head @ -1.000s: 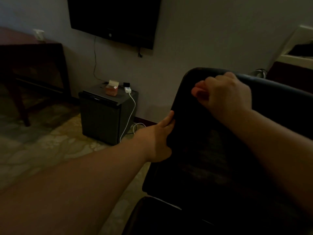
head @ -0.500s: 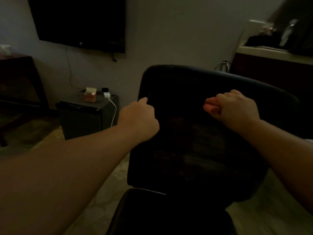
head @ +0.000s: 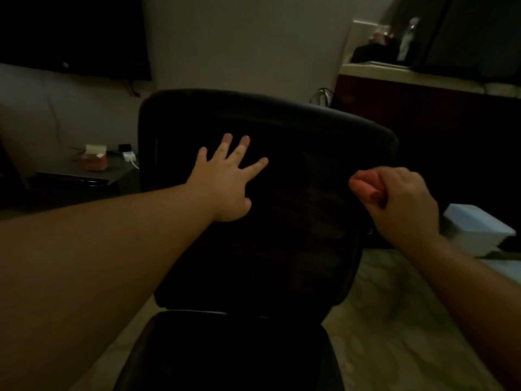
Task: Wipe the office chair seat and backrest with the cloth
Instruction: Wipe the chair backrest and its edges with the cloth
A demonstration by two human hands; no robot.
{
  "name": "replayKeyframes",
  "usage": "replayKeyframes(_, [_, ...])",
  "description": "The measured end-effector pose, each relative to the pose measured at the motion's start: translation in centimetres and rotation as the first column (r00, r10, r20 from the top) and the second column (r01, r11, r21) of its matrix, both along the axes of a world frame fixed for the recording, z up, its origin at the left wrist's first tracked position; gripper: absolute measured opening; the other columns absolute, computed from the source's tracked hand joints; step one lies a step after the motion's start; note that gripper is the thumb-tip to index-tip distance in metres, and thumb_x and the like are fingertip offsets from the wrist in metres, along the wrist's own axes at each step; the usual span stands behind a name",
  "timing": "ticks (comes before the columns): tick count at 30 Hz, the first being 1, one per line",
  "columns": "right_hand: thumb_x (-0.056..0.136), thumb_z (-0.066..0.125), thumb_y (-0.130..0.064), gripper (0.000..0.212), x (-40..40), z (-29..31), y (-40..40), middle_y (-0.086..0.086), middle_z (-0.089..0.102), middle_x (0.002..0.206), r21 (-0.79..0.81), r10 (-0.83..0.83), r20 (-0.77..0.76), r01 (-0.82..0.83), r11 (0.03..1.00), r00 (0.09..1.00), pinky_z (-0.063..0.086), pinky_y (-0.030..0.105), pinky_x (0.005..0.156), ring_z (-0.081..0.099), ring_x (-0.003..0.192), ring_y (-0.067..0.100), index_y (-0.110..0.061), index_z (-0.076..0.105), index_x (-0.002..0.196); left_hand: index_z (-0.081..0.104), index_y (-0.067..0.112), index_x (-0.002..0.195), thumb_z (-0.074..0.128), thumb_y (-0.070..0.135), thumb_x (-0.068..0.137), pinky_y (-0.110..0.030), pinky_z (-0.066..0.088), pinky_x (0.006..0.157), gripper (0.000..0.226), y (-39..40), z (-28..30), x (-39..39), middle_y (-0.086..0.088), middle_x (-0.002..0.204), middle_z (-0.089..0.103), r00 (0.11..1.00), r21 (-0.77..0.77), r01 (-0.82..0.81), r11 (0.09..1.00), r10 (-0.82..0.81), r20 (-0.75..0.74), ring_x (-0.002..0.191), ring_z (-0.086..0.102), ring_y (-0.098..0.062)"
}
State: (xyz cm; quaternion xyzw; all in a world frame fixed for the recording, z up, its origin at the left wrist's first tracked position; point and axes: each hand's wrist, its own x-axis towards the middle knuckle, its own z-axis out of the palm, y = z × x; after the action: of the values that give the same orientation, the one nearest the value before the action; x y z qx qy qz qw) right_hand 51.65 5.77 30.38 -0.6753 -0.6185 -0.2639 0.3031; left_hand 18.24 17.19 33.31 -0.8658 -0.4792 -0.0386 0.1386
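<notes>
The black office chair faces me in a dim room, its backrest (head: 296,122) upright in the middle and its seat (head: 225,351) low in front. My left hand (head: 225,182) lies flat on the backrest's upper left with fingers spread. My right hand (head: 400,204) is curled tight in front of the backrest's right edge. Its fingertips pinch something dark, which I take for the cloth. The cloth's shape cannot be told from the black chair.
A low black cabinet (head: 79,187) stands left of the chair, with an orange box (head: 94,160) and a white charger (head: 129,156) on top. A dark TV (head: 70,32) hangs above it. At right are a counter (head: 423,77) and a white box (head: 476,230).
My left hand let go of the backrest's left edge and now lies spread on its front. My right hand dropped from the top edge to the right side, still curled.
</notes>
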Motion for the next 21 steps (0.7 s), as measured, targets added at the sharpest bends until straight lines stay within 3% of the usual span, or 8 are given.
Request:
replayKeyframes(4, [0.093,0.073,-0.040,0.027,-3.5,-1.3,3.1,0.005,0.058,0.107,0.036,0.043,0.059,-0.046,0.998,0.997,0.047,0.038,0.070,0.052,0.102,0.033,-0.022,0.065,0.112,-0.020,0.054,0.157,0.058,0.059,0.092,-0.073,0.004,0.123,0.102,0.5,-0.9,-0.3,-0.005,0.168,-0.036,1.000,0.007,0.002,1.000,-0.002,0.000,0.156,-0.029,-0.038])
replayKeyframes(8, [0.094,0.071,-0.039,0.021,-1.6,-6.1,2.6,0.009,0.058,0.099,-0.081,0.233,0.387,-0.218,0.972,0.892,0.050,0.049,0.074,0.057,0.094,0.037,-0.019,0.071,0.100,-0.019,0.055,0.157,0.055,0.062,0.091,-0.071,0.002,0.124,0.100,0.7,-1.1,-0.3,-0.003,0.168,-0.037,1.000,-0.005,0.002,1.000,-0.002,0.010,0.155,-0.031,-0.037])
replayKeyframes(10, [0.094,0.069,-0.044,0.028,0.9,-5.8,1.9,0.012,0.055,0.101,-0.021,0.143,0.353,-0.145,0.989,0.924,0.052,0.049,0.069,0.054,0.095,0.038,-0.017,0.074,0.103,-0.018,0.055,0.158,0.054,0.063,0.089,-0.071,0.000,0.124,0.099,0.8,-1.1,0.1,-0.003,0.168,-0.037,1.000,-0.019,0.004,1.000,-0.004,0.018,0.155,-0.032,-0.037])
replayKeyframes(13, [0.100,0.060,-0.048,0.036,0.8,-2.5,3.3,0.015,0.053,0.105,0.090,-0.072,0.158,0.058,0.994,0.985,0.050,0.046,0.068,0.049,0.099,0.039,-0.014,0.070,0.107,-0.016,0.056,0.158,0.052,0.066,0.087,-0.071,-0.001,0.123,0.099,1.0,-0.8,0.3,-0.003,0.168,-0.037,1.000,-0.064,-0.001,0.998,0.003,0.028,0.154,-0.034,-0.036])
replayKeyframes(15, [0.098,0.065,-0.045,0.033,-1.5,-2.0,4.5,0.014,0.054,0.102,0.093,-0.076,0.163,0.061,0.994,0.984,0.048,0.046,0.068,0.050,0.096,0.038,-0.012,0.065,0.098,-0.017,0.056,0.158,0.050,0.068,0.087,-0.071,-0.001,0.124,0.098,1.1,-0.8,0.1,-0.003,0.168,-0.037,1.000,-0.069,0.003,0.998,-0.001,0.026,0.154,-0.033,-0.036])
replayKeyframes(17, [0.094,0.066,-0.041,0.029,-2.5,-3.1,4.4,0.013,0.055,0.098,0.035,0.069,0.311,-0.084,0.996,0.948,0.046,0.046,0.067,0.052,0.092,0.037,-0.013,0.061,0.091,-0.017,0.056,0.158,0.049,0.068,0.086,-0.070,-0.001,0.124,0.098,1.0,-0.8,-0.4,-0.003,0.168,-0.037,0.999,-0.062,0.017,0.998,-0.015,0.030,0.155,-0.033,-0.035])
replayKeyframes(19, [0.092,0.064,-0.041,0.027,-1.0,-4.0,3.4,0.011,0.055,0.097,-0.107,0.217,0.502,-0.189,0.976,0.837,0.046,0.047,0.068,0.055,0.090,0.038,-0.015,0.059,0.090,-0.014,0.056,0.159,0.049,0.066,0.086,-0.070,0.000,0.124,0.097,0.5,-0.6,-0.5,-0.002,0.168,-0.036,0.999,-0.067,0.035,0.997,-0.034,0.023,0.155,-0.033,-0.035])
replayKeyframes(21, [0.092,0.070,-0.042,0.029,0.4,-3.2,3.3,0.012,0.054,0.096,-0.128,0.177,0.532,-0.127,0.984,0.828,0.048,0.048,0.066,0.055,0.089,0.039,-0.015,0.060,0.090,-0.012,0.056,0.160,0.050,0.064,0.086,-0.069,-0.001,0.125,0.096,0.2,-0.4,-0.1,-0.003,0.169,-0.035,0.999,-0.079,0.029,0.996,-0.028,0.021,0.155,-0.032,-0.035])
